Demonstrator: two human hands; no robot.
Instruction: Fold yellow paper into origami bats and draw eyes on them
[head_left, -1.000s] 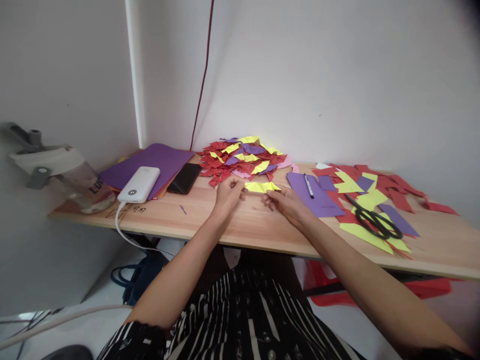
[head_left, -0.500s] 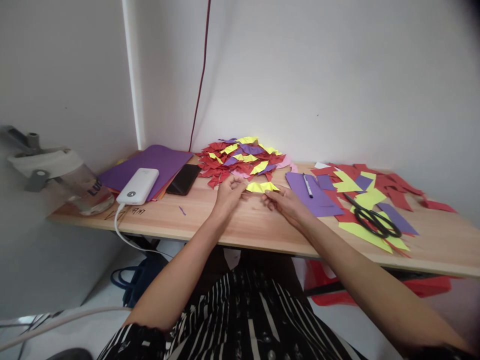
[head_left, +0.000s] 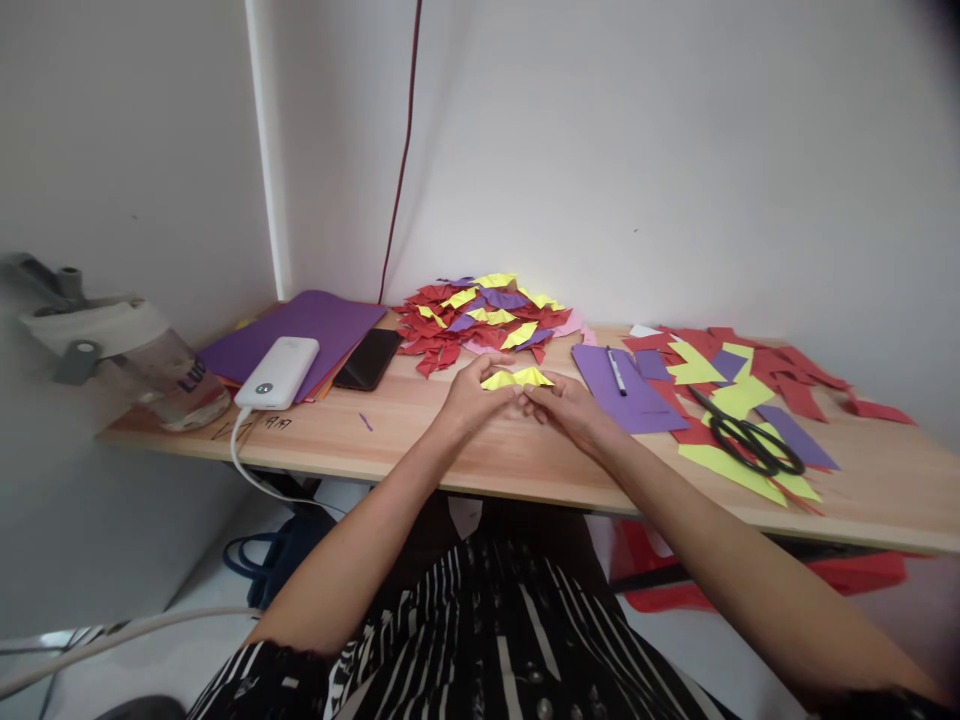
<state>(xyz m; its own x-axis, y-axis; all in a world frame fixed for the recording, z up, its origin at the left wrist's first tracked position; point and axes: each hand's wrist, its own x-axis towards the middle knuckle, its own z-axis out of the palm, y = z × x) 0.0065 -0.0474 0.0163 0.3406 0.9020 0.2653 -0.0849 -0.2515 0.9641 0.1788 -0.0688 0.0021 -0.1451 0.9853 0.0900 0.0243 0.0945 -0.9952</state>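
Note:
A creased yellow paper piece [head_left: 517, 378] is pinched between my two hands, just above the front middle of the wooden desk. My left hand [head_left: 474, 393] has closed on its left part, thumb along the lower edge. On the other side, my right hand [head_left: 564, 402] grips the lower right of the paper, and the two thumbs nearly meet. Behind them lies a heap of folded paper pieces [head_left: 480, 315] in red, yellow, purple and pink. Some of the fingertips are hidden behind the yellow paper.
At right lie black-handled scissors [head_left: 750, 445] on flat paper cutouts [head_left: 739, 400], beside a purple sheet [head_left: 634, 400] bearing a marker pen [head_left: 616, 372]. To the left are a phone [head_left: 367, 360], a white power bank [head_left: 277, 373] with a cable, purple sheets [head_left: 300, 325] and a bottle [head_left: 142, 350].
My hands have come closer together, the left one shifting right along the yellow paper. Its thumb now lies near the right thumb, and the paper has moved slightly left.

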